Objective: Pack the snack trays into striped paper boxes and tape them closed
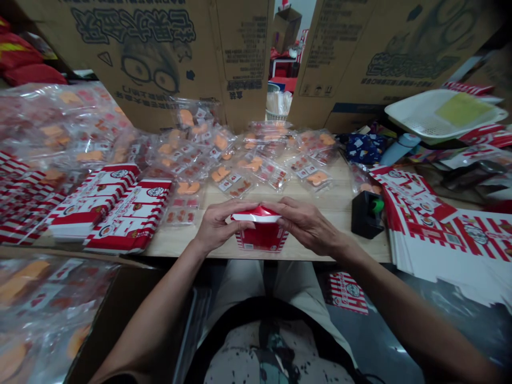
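A red and white striped paper box [262,238] stands upright at the table's front edge, right before me. My left hand [221,221] grips its top left corner, thumb on the near face and fingers over the top. On the opposite corner, my right hand [306,223] holds it the same way, thumb in front. The box's top flap lies between the two hands, partly covered by fingers; whether it is fully closed I cannot tell. Just beyond are clear plastic packets [232,181] with orange pieces and small printed cards inside.
Folded striped boxes [128,216] are stacked at the left, beside more packets. A black tape dispenser [367,213] stands right of my hand, near flat printed sheets [448,234]. A white basket [444,114] sits further back. Large cardboard cartons [160,58] wall off the far side.
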The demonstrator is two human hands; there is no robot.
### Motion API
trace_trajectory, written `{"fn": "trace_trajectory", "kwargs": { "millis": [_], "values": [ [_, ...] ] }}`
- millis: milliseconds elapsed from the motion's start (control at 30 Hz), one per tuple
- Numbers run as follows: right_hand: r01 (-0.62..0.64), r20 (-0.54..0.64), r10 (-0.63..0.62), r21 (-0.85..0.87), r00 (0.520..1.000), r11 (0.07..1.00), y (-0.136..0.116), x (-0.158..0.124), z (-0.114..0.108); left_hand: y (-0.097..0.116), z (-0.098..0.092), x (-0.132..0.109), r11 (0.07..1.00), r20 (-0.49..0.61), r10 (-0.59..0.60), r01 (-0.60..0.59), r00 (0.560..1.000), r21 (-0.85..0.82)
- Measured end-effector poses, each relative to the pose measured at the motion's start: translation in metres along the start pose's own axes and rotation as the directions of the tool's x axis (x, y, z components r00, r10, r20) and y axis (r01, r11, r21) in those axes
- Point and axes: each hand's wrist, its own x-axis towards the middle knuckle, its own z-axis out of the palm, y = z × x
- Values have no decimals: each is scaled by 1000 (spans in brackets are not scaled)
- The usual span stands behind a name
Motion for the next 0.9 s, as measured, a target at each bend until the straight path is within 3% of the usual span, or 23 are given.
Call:
{"fn": "trace_trajectory", "kwargs": {
  "millis": [100, 233, 367, 533, 733, 900],
  "values": [
    [-47, -11, 46, -55, 999, 997, -4, 4, 2, 4, 10, -2, 997, -79, -76, 75, 994, -13],
    [-71, 13, 75, -189, 997, 979, -13, 8, 2, 5, 28, -6, 977, -250, -210, 193, 945, -92],
    [-109, 26, 111, -86, 993, 990, -16, 10, -3, 7, 32, -5, 940, -218, -295, 241, 930, -242],
    [-145, 51, 142, 60, 989, 988, -10, 13, -8, 10, 27, -3, 904, -176, -377, 320, 909, -283],
    [-145, 118, 124, 190, 985, 971, -8, 15, -20, 12, 24, -8, 932, -68, -313, 292, 947, -213],
    [-192, 128, 199, -66, 972, 979, -22, 18, -16, 12, 28, -9, 969, -156, -238, 223, 958, -108]
  ]
}}
